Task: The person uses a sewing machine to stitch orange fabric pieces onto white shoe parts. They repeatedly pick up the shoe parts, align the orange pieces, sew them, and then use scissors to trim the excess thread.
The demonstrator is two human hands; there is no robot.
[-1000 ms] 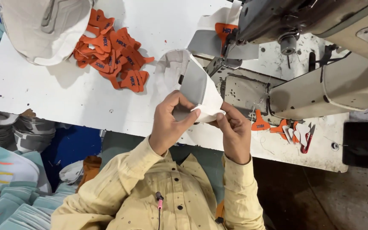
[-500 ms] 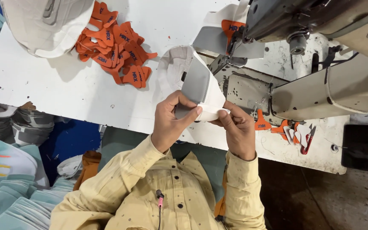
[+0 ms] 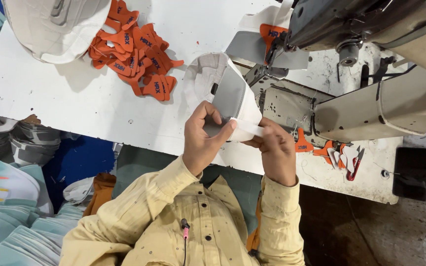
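My left hand (image 3: 204, 140) and my right hand (image 3: 274, 148) both hold a white and grey cap piece (image 3: 223, 88) just in front of my chest, over the near edge of the white table (image 3: 89, 106). The left thumb and fingers pinch its grey panel. The right hand's fingertips pinch a white strap end (image 3: 249, 129) sticking out of the piece. A sewing machine (image 3: 356, 59) stands to the right, with an orange tab and grey fabric (image 3: 265, 42) under its needle area.
A heap of several orange tabs (image 3: 136, 54) lies at the table's far left beside a stack of white caps (image 3: 57, 24). More orange tabs and a small thread snip (image 3: 353, 160) lie at the right. Teal and grey cap stacks (image 3: 11, 197) sit below left.
The cap piece and both hands stay in nearly the same place. My right fingers have shifted slightly along the white strap end.
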